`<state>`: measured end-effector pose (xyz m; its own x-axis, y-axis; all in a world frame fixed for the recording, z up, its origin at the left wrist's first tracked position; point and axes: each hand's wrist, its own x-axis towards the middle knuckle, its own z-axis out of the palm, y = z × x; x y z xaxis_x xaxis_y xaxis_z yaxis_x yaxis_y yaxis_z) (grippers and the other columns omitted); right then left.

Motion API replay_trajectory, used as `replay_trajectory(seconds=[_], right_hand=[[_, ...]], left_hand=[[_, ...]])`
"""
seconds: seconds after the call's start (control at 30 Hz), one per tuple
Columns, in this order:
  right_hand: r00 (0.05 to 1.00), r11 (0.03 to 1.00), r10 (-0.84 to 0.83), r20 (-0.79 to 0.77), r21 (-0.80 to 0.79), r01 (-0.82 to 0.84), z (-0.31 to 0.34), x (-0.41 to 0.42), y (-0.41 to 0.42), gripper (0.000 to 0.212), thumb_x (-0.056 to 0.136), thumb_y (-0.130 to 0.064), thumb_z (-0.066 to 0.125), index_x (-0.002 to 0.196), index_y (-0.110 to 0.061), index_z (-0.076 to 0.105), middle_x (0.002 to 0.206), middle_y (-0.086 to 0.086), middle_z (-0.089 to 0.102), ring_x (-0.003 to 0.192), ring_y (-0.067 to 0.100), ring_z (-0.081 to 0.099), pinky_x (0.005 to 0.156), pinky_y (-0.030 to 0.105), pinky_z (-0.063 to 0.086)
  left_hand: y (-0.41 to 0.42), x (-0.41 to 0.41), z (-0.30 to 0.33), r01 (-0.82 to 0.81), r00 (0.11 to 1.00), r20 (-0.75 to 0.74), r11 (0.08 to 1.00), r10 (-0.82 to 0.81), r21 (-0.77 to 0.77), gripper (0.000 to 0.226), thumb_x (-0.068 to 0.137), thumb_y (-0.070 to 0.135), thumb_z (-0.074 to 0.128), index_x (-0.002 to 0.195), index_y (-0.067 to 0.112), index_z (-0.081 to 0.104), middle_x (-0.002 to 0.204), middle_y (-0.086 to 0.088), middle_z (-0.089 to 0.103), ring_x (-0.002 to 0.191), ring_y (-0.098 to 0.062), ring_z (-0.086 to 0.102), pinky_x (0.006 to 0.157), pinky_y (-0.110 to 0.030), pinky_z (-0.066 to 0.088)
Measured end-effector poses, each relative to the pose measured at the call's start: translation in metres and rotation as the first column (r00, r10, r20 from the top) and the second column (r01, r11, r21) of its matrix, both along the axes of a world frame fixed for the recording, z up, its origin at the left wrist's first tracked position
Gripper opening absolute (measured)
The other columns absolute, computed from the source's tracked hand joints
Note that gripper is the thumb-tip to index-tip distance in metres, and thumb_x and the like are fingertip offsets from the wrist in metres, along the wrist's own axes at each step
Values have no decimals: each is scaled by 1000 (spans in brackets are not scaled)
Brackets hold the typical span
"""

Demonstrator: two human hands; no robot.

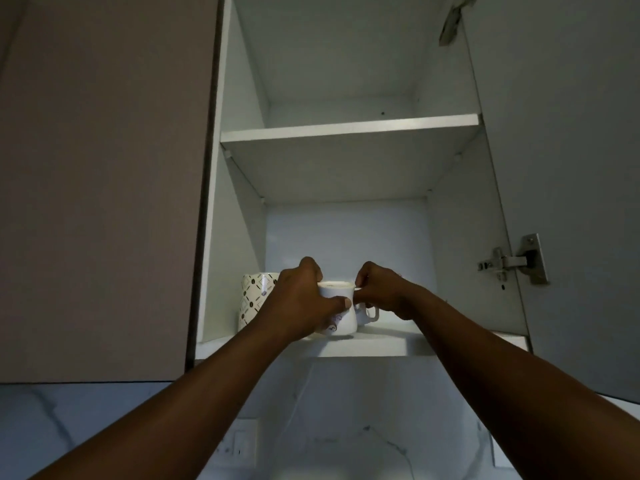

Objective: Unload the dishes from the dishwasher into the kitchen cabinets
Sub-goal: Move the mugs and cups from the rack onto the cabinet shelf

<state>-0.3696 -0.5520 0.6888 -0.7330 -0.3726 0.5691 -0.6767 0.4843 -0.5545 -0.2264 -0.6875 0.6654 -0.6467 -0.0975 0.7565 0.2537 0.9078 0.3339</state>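
Left hand wraps the white mug, right hand pinches its rim; lower it level, clear of the patterned mug beyond the left fingers.

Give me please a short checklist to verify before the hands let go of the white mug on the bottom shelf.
1. Mug base on the shelf: the white mug stands upright at the front edge of the bottom shelf; whether it is fully set down, cannot tell.
2. Left hand holds the mug body: ok.
3. Right hand pinches at the rim, by the handle: ok.
4. Space to the patterned mug on the left: the hand hides the gap, cannot tell.
5. Second white cup just behind, on the right: contact cannot tell.
6. Distance from the shelf edge: mug is near the front, not ok; push it deeper.
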Motion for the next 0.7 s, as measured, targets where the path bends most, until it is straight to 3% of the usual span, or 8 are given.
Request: replay_trajectory(seconds=[0.13,0.23,0.3,0.37,0.43,0.5,0.7], right_hand=[[1000,981,3,-21,193,1,4,-20,-8,34,80,-13,73,101,-4,48,91,11,57,78,20,54,68,29,47],[999,959,25,-32,281,-16,10,-25,-9,37,81,-10,70,111,4,54,106,20,61,92,28,59,91,41,49],[998,951,12,-69,310,10,10,-28,-10,38,82,-10,70,116,-1,55,117,17,58,104,31,58,97,43,48],[991,943,6,-131,330,38,8,-33,-12,36,83,-10,69,116,-5,56,119,13,57,104,29,57,89,34,52],[977,930,2,-211,360,76,6,-37,-14,34,84,-9,68,116,-8,57,118,11,59,97,24,56,70,23,46],[960,919,-11,-280,376,120,4,-41,-15,33,84,-11,68,115,-9,57,116,12,62,92,23,55,62,22,39],[943,899,-61,-326,393,193,-1,-48,-10,35,86,-16,67,119,-9,58,120,11,60,100,26,55,75,25,40]], left_hand=[[-3,-30,-6,-41,998,48,999,41,-9,42,79,42,71,104,15,50,95,-7,68,81,-19,65,69,-32,53],[-2,-44,-6,-46,995,82,998,49,-36,37,82,39,70,105,16,52,96,-8,67,84,-22,65,78,-39,55],[-1,-50,-5,-55,995,80,996,61,-74,33,83,34,70,104,15,55,96,-6,66,84,-20,64,77,-34,53],[0,-55,-4,-85,995,43,987,92,-139,30,82,31,71,104,15,60,99,-5,63,89,-20,60,74,-29,46],[1,-62,-5,-149,988,1,966,152,-210,32,82,32,71,108,15,63,103,-5,54,98,-22,54,76,-28,39],[3,-71,-7,-183,983,-14,957,184,-225,34,83,32,70,110,14,63,107,-6,51,100,-23,53,77,-30,42],[5,-82,-16,-242,970,-73,950,232,-198,38,87,33,64,117,12,57,116,-9,53,106,-25,51,83,-37,47]])
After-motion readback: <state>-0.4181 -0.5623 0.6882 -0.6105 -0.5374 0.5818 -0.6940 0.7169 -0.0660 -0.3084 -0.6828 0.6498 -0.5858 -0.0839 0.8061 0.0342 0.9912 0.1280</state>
